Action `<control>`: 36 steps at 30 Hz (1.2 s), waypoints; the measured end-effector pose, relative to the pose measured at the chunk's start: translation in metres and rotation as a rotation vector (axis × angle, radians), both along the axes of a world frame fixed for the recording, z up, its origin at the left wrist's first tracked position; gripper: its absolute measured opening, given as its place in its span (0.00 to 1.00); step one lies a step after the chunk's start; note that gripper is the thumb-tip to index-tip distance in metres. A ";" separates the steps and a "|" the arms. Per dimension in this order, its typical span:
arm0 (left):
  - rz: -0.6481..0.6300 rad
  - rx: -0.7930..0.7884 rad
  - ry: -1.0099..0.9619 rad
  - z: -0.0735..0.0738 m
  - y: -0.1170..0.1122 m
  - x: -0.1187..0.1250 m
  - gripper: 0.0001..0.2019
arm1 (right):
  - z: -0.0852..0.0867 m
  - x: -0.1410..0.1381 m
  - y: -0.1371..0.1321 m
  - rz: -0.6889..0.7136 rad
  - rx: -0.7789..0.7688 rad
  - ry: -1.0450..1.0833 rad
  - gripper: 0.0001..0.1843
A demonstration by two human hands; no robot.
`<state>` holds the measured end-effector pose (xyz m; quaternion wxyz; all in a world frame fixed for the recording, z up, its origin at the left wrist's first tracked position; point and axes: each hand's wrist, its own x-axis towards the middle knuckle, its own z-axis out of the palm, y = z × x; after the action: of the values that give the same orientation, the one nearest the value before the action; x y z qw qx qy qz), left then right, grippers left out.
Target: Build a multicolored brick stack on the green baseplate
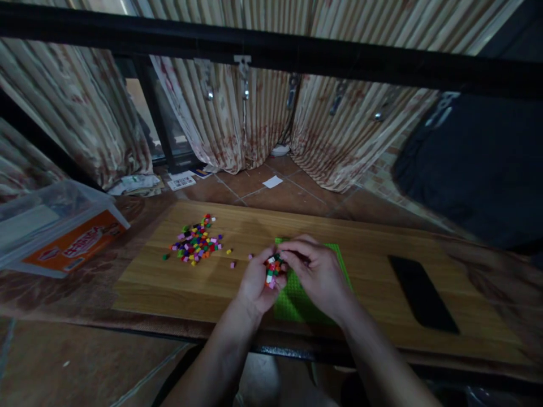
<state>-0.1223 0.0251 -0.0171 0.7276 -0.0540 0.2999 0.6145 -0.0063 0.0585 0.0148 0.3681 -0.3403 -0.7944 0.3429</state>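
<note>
My left hand (pixel 257 282) is cupped palm up around a small heap of coloured toy bricks (pixel 271 277), with white, red, pink, green and orange ones showing. Over that heap, my right hand (pixel 316 271) pinches with thumb and forefinger at the pile's edge; whatever sits between those fingertips is too small to make out. Beneath both hands lies a bright green studded baseplate (pixel 297 299), partly covered by the right hand. A loose pile of mixed bricks (pixel 197 243) is spread on the wooden board to the left, with a few strays between it and my left hand.
The wooden board (pixel 365 243) rests on a cloth-covered surface. A dark phone-like slab (pixel 422 294) lies on its right part. At far left stands a clear plastic box (pixel 63 226) with an orange label. A black bar (pixel 271 48) crosses above, before striped curtains (pixel 263 124).
</note>
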 end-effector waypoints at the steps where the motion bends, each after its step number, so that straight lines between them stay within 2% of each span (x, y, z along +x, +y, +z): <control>1: -0.007 0.003 -0.005 0.001 0.001 0.003 0.12 | -0.001 0.002 0.001 0.003 0.009 -0.013 0.10; 4: -0.001 0.014 -0.028 0.002 0.004 0.007 0.11 | -0.005 0.007 0.003 -0.002 -0.041 0.014 0.10; 6: -0.001 0.026 -0.049 0.001 0.006 0.008 0.11 | -0.005 0.010 0.004 -0.039 -0.132 0.086 0.08; 9: -0.025 0.031 -0.072 0.000 0.008 0.007 0.12 | 0.000 0.017 0.009 -0.140 -0.306 0.254 0.06; 13: -0.012 0.009 -0.058 0.000 0.009 0.000 0.11 | 0.012 0.037 0.024 -0.239 -0.491 0.487 0.10; 18: 0.022 -0.008 -0.030 0.000 0.011 -0.008 0.11 | 0.010 0.065 0.042 -0.182 -0.639 0.596 0.12; 28: 0.035 -0.004 0.012 -0.002 0.014 -0.007 0.11 | -0.002 0.077 0.048 -0.099 -0.759 0.630 0.10; 36: 0.040 -0.012 0.021 -0.002 0.015 -0.008 0.10 | -0.007 0.079 0.052 -0.145 -0.772 0.680 0.10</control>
<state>-0.1306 0.0397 -0.0192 0.7119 -0.0581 0.3100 0.6275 0.0728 0.1106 0.0075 0.4758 -0.3749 -0.4201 0.6757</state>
